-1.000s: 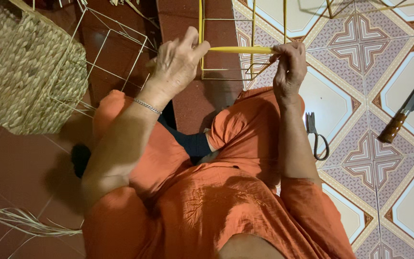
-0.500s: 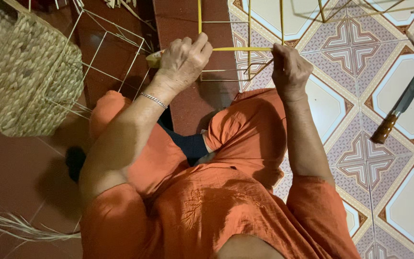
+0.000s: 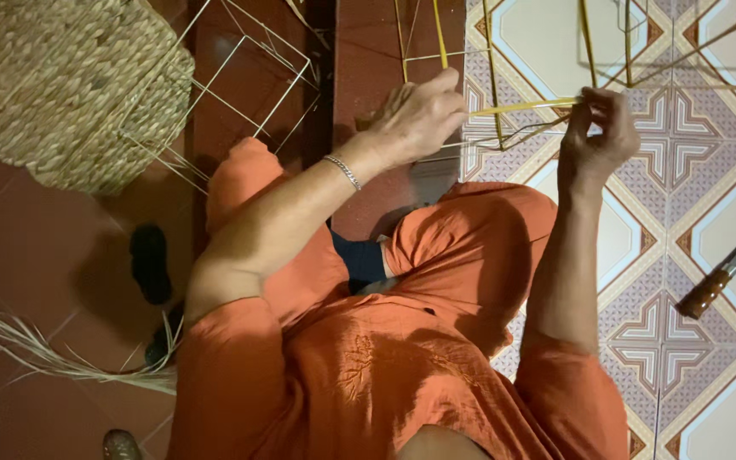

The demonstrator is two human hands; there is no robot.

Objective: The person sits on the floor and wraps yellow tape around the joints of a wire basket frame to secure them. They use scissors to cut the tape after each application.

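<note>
Roughly by size: tiled floor, woven basket at upper left, orange-clad lap in the middle. Wire frame stands just ahead of the knees, within reach. Both hands pinch a yellow strip taut across it; left hand closed on one end, right hand on the other. Knife lies aside, right.

The floor is patterned tile under the right hand, with a knife just right of it; dark red tiles lie left of the left hand, with a woven basket there.
</note>
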